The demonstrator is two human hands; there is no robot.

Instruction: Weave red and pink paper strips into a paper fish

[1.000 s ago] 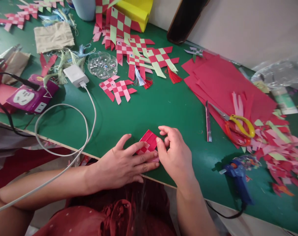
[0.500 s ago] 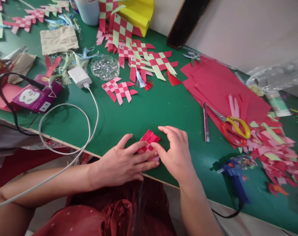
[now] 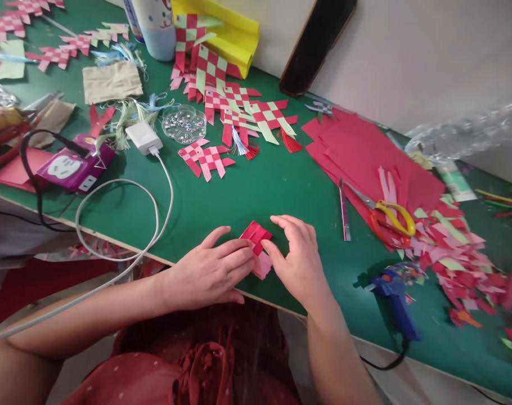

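Note:
A small folded paper weave (image 3: 256,234) in red and pink lies at the table's front edge between my hands. Its upper part is red, and pink strips stick out below. My left hand (image 3: 222,266) comes from the left, its bent fingertips pressing on the paper's left side. On the right side, my right hand (image 3: 296,253) has its thumb on the paper's edge while its forefinger arches above, apart from the thumb. Fingers of both hands hide parts of the weave. Finished woven paper fish (image 3: 207,158) in red, pink and pale green lie farther back.
Red paper sheets (image 3: 365,152) lie at right with yellow-handled scissors (image 3: 393,219), a slim cutter (image 3: 344,211) and paper scraps (image 3: 462,259). A blue glue gun (image 3: 393,301) rests front right. At left are a looped white cable (image 3: 157,208), a purple power strip (image 3: 76,163) and a bead case (image 3: 184,124).
My left fingers have drawn back and bent, uncovering the pink strips at the bottom of the weave. My right thumb stays at its edge. The camera view has shifted slightly.

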